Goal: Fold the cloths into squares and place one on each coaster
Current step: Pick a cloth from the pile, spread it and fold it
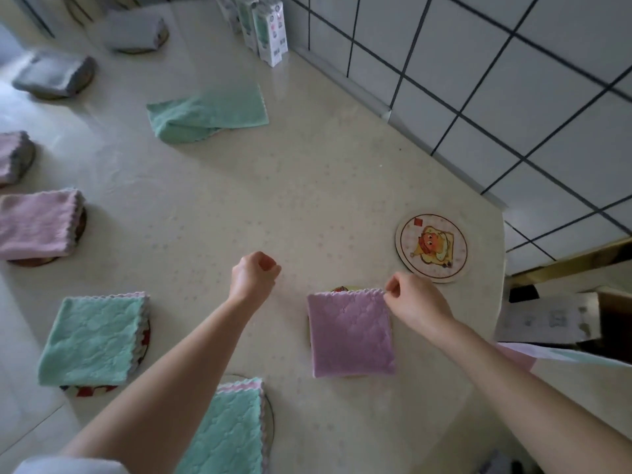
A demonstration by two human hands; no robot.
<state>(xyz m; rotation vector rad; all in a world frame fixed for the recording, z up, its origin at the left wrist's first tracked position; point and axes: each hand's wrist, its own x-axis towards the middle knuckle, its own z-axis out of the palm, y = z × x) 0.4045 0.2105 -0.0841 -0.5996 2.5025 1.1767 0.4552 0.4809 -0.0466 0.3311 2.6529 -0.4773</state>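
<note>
A purple cloth [350, 333] folded into a square lies on a coaster whose rim [343, 289] peeks out at its far edge. My right hand [415, 302] pinches the cloth's far right corner. My left hand [254, 275] hovers over the counter to the left of it, fingers curled shut with nothing in them. A bare round coaster [431, 247] with a cartoon print lies to the right, beyond the purple cloth. A loosely folded green cloth [208, 114] lies farther back on the counter [239, 206].
Folded cloths sit on coasters along the left and near side: two green [94, 338] [227, 425], two pink [37, 224] [13, 155], two grey [54, 75] [135, 30]. Cartons [268, 29] stand by the tiled wall [478, 80]. The counter's edge drops off at the right.
</note>
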